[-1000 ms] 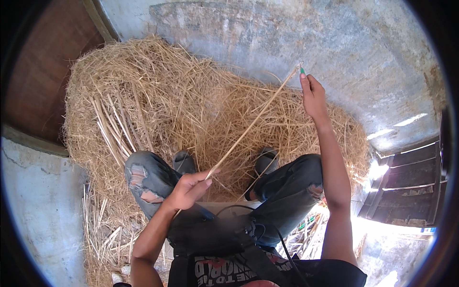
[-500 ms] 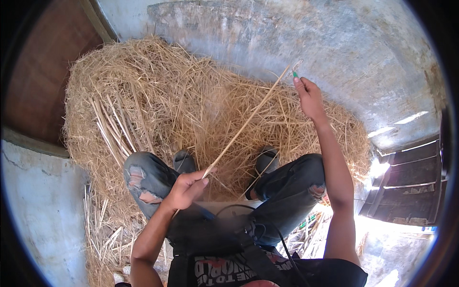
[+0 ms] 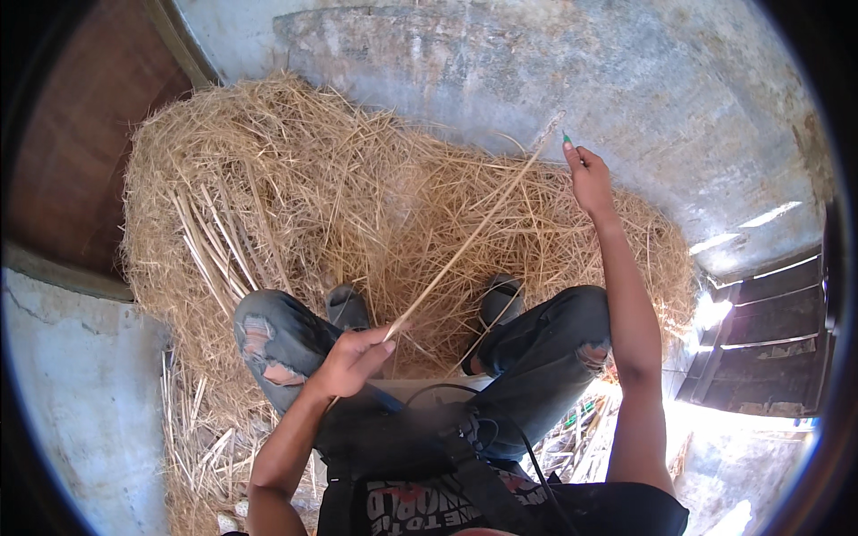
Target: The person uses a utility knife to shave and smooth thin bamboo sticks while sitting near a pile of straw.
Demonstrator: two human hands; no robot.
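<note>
My left hand (image 3: pixel 354 361) is closed round the lower part of a long, thin, pale stick (image 3: pixel 465 247). The stick slants up and away to the right, over the straw, and its far end reaches close to the wall. Out at arm's length, my right hand (image 3: pixel 591 179) is closed on a small green-handled tool (image 3: pixel 567 138). Its tip is too small to make out, so I cannot tell its kind. The tool is just right of the stick's far end, apart from it.
A big heap of straw (image 3: pixel 268 134) spreads in front of me along a grey-blue wall (image 3: pixel 643 80). Several pale sticks (image 3: pixel 212 239) lie on it beside my left knee. Dark wooden boards (image 3: pixel 769 339) stand at the right. A black cable (image 3: pixel 527 447) hangs across my lap.
My right hand has shifted slightly right, widening the gap between the green-handled tool and the stick. The stick's far end has dipped a little, and my left hand has barely moved.
</note>
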